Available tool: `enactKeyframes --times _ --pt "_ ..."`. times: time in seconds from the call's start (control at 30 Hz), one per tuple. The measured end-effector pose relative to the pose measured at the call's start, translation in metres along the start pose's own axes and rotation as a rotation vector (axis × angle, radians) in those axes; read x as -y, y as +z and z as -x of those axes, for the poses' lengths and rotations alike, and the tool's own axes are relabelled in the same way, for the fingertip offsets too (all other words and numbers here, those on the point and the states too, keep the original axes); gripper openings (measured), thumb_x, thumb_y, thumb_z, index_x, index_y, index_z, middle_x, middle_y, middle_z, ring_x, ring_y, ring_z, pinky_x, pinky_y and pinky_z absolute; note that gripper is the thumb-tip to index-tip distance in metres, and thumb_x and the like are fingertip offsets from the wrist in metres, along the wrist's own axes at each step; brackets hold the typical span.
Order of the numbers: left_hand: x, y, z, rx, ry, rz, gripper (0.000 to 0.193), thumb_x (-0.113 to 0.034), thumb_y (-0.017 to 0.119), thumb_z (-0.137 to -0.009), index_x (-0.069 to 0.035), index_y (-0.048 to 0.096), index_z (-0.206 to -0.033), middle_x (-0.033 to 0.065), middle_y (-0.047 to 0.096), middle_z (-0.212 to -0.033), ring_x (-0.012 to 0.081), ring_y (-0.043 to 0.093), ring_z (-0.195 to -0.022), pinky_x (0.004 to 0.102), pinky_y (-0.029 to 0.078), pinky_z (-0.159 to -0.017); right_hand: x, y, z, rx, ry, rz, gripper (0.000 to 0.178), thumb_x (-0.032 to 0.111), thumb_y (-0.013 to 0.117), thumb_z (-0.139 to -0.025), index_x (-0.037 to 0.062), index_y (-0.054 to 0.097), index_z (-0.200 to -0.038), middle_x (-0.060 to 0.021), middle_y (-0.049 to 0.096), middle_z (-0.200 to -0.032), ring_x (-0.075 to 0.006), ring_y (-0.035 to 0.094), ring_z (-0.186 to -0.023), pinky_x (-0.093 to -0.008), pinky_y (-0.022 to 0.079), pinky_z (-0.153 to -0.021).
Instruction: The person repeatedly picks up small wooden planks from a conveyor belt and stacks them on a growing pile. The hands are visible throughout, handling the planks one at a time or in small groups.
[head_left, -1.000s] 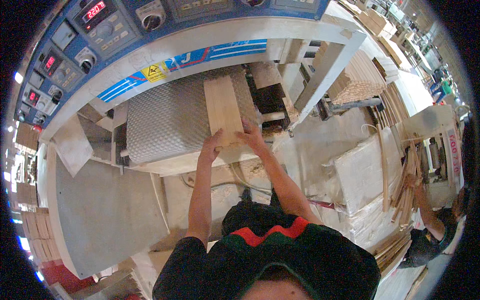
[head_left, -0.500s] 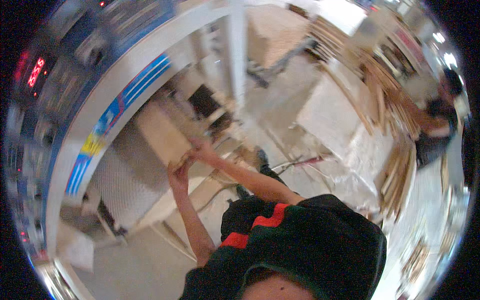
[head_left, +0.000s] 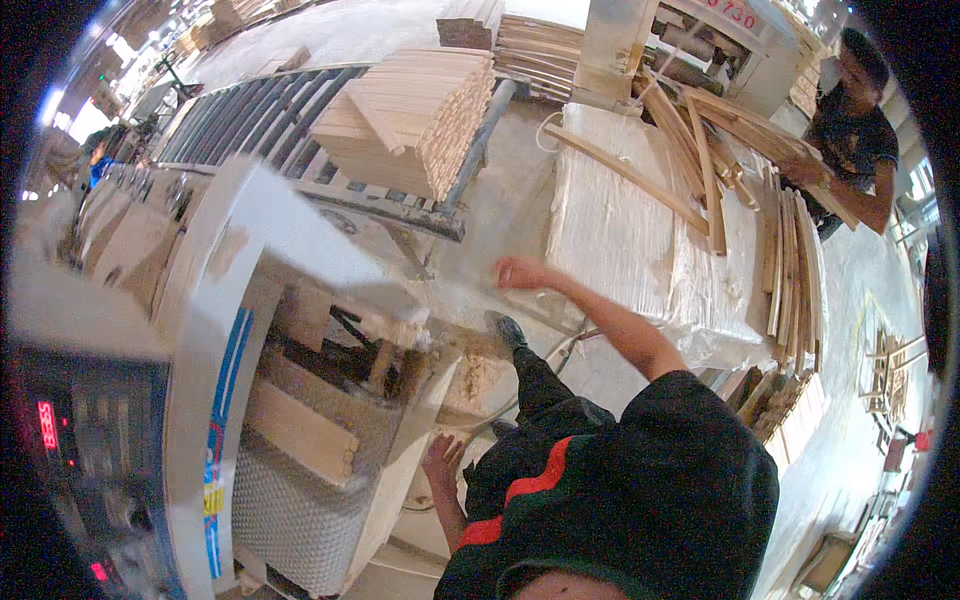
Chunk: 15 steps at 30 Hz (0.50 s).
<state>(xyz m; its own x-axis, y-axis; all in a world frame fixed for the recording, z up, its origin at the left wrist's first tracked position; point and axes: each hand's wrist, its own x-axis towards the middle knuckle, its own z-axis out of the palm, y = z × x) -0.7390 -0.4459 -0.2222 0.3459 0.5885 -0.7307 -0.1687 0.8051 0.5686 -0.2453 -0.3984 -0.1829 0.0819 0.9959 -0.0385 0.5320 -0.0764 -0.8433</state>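
A bundle of pale wood strips (head_left: 300, 425) lies inside the machine's opening, on a dimpled metal bed (head_left: 290, 510). Neither hand touches it. My left hand (head_left: 441, 458) hangs low beside the machine's near side edge, its fingers apart and nothing in them. Over the gap between the machine and the wrapped stack, my right hand (head_left: 525, 273) is held out with curled fingers, slightly blurred; I see nothing in it. Ahead of it, a large stack of pale wood strips (head_left: 405, 115) rests on a roller conveyor (head_left: 265, 115), one piece lying aslant on top.
A plastic-wrapped stack (head_left: 610, 200) with loose wood strips stands at the right. Behind it a co-worker (head_left: 850, 140) handles long strips by another machine (head_left: 610, 60). The white machine frame (head_left: 205, 250) and its control panel (head_left: 90, 470) are at left. A hose (head_left: 540, 380) crosses the floor.
Both hands have let go of the wood strips, which stay on the machine bed. My right hand has moved out to the right, my left hand down beside the machine. The view has turned right.
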Motion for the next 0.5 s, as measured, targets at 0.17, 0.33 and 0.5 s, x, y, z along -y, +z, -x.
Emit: enactKeyframes --times 0.17,0.33,0.5 --pt "-0.021 0.041 -0.032 -0.104 0.002 -0.614 0.044 -0.014 0.059 -0.088 0.001 0.047 -0.127 0.0164 0.064 -0.105 0.0250 0.066 -0.084 0.0329 0.055 -0.067 0.013 -0.175 -0.120 -0.542 0.033 0.347 0.044 0.041 0.070 -0.076 0.0086 0.063 -0.105 -0.0101 0.066 -0.084 -0.0268 0.063 -0.074 -0.0397 0.050 -0.069" --pt "-0.052 0.100 -0.060 -0.140 -0.028 -0.644 0.051 -0.019 0.066 -0.084 -0.002 0.047 -0.128 0.0138 0.065 -0.103 0.0199 0.065 -0.080 0.0311 0.052 -0.064 -0.030 -0.299 -0.230 -0.597 -0.082 0.561 0.061 0.051 0.068 -0.076 0.0138 0.055 -0.122 -0.0172 0.059 -0.111 -0.0319 0.056 -0.104 -0.0434 0.044 -0.091" --pt "-0.072 0.145 -0.075 -0.258 -0.108 -0.385 0.052 -0.024 0.068 -0.082 -0.004 0.049 -0.126 0.0116 0.066 -0.100 0.0186 0.064 -0.080 0.0293 0.049 -0.063 -0.023 -0.347 -0.291 -0.453 -0.119 0.815 0.076 0.061 0.064 -0.073 0.0182 0.045 -0.134 -0.0201 0.042 -0.133 -0.0386 0.041 -0.122 -0.0479 0.037 -0.101"
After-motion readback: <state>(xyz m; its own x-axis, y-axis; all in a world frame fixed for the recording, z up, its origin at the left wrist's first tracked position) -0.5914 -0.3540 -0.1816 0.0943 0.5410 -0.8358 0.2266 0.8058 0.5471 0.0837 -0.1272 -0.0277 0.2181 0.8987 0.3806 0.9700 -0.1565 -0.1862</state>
